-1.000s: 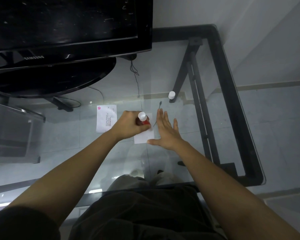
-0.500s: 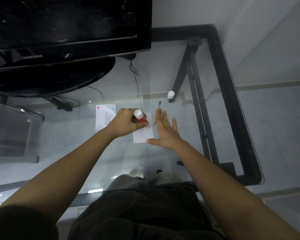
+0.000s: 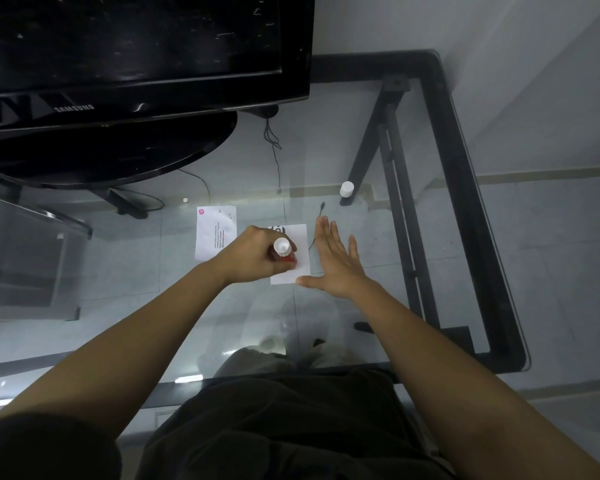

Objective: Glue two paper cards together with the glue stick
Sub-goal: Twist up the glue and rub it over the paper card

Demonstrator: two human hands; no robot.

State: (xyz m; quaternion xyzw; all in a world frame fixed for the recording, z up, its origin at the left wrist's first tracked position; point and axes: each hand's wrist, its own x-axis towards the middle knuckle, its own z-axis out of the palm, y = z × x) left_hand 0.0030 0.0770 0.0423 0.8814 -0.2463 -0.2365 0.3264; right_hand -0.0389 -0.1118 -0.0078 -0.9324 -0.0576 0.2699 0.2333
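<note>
Paper cards first, since they're the point here: there are two, both lying flat on the glass desk [image 3: 378, 271]. But going big to small, the black-framed desk fills most of the view, and a black Samsung monitor [image 3: 136, 46] sits on its oval stand at the far left corner, with a thin cable [image 3: 274, 157] hanging down behind the glass.

The person's forearms reach in from the bottom. The left hand [image 3: 253, 254] is closed in a fist-like grip around the glue stick [image 3: 284, 252], which has a red body and a white end facing up toward the camera. The other end points down at the card under it, but I can't tell if it's actually touching the paper. The right hand [image 3: 336, 261] is open and flat, fingers together and stretched out, thumb pointing left at the card's near right corner, palm resting on the glass just beside the card's right edge.

The left card [image 3: 213, 230] has printed text and a small pink logo, and lies just left of the fist. The right card [image 3: 297, 271] is partly covered by the left hand.

The white glue cap [image 3: 346, 188] stands by itself further back on the desk, well apart from both cards.
</note>
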